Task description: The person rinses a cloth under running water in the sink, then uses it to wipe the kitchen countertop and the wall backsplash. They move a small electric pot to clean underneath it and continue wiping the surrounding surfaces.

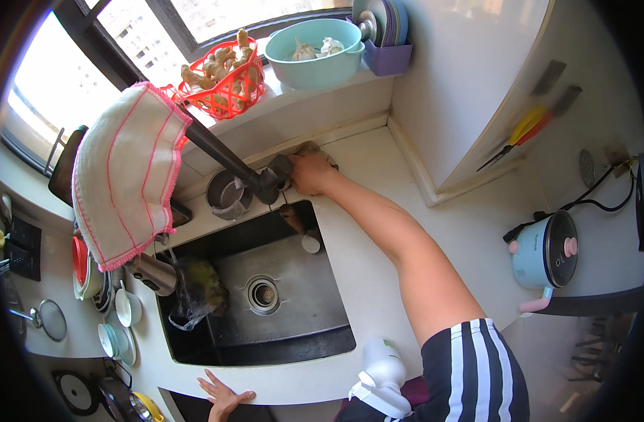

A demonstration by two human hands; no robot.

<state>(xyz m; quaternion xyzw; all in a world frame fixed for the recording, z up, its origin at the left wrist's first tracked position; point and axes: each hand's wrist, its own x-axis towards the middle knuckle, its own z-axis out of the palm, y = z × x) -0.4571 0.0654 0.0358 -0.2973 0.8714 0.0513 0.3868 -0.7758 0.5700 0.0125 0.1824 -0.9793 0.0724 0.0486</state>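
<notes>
My right hand [312, 171] reaches to the back of the white counter, right behind the sink [295, 274], and is closed on a brownish cloth [327, 156] that is mostly hidden under it. The dark faucet base [272, 179] stands just left of the hand. At the front edge of the counter my left hand [224, 395] rests with spread fingers and holds nothing. A white spray bottle [385, 364] stands near the front edge, between the sink and my right sleeve. A clear plastic bag with something green [200, 285] lies at the sink's left side.
A white cloth with pink edging [129, 174] hangs over the faucet. On the sill are a red basket of ginger [222, 100] and a teal basin with garlic [314, 68]. A blue electric pot [533, 253] stands right; bowls [111, 340] stand left.
</notes>
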